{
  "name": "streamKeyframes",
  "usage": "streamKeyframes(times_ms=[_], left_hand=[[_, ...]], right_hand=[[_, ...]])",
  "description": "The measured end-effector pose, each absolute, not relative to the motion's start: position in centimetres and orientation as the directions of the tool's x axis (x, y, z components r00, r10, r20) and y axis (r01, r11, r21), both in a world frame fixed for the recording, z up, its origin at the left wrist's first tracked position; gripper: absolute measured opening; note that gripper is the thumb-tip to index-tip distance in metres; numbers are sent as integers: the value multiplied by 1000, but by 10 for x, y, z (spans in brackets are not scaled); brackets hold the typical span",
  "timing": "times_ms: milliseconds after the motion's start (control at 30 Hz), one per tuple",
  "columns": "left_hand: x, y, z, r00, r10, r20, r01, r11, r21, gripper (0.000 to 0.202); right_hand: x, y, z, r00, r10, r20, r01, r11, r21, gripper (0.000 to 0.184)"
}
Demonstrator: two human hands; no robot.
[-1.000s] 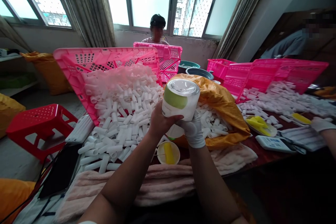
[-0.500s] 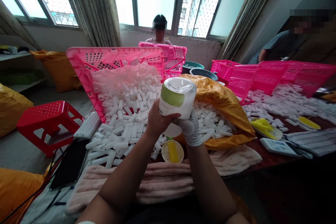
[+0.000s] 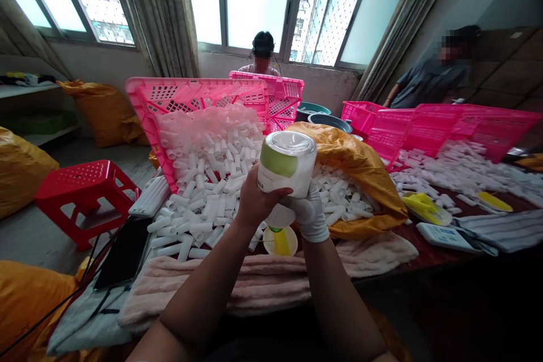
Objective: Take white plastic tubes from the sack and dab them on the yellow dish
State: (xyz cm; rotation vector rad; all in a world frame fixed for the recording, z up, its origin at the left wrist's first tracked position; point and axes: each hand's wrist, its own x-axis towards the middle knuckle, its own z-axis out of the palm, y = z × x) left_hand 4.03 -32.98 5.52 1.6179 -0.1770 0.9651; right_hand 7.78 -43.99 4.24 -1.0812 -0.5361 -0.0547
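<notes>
Both my hands hold up a white bottle [image 3: 287, 163] with a green label patch, its clear base turned toward me, above the table's near middle. My bare left hand [image 3: 253, 201] wraps its left side. My right hand [image 3: 308, 214], in a white glove, grips it from below right. Under the bottle sits a small white dish [image 3: 280, 241] with a yellow piece in it. Behind lies a heap of white plastic tubes [image 3: 207, 181] spilling from a tilted pink basket [image 3: 190, 96].
An orange bag [image 3: 356, 164] holds more tubes to the right. A pink towel [image 3: 254, 283] covers the near edge. A black phone [image 3: 125, 251] lies at left, a red stool [image 3: 82, 192] on the floor. Two other people sit behind more pink baskets [image 3: 445, 124].
The view has shifted so everything sits a little further right and lower. My hands keep the same grip on the bottle. A gloved hand at the far right edge is gone from view.
</notes>
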Motion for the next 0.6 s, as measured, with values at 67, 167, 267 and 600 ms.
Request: streamKeyframes(times_ms=[67, 167, 267, 600], left_hand=[[37, -331, 55, 643, 384, 662, -587, -307, 749, 56], [32, -333, 54, 652, 388, 652, -579, -302, 758, 56], [29, -335, 53, 670, 390, 631, -566, -281, 775, 58], [26, -336, 46, 661, 395, 638, -573, -282, 769, 59]], right_hand=[[74, -441, 42, 866, 227, 445, 294, 489, -821, 78], [68, -442, 42, 871, 242, 428, 267, 499, -824, 80], [63, -443, 43, 874, 233, 427, 272, 494, -826, 79], [60, -447, 37, 889, 242, 389, 244, 469, -849, 75]])
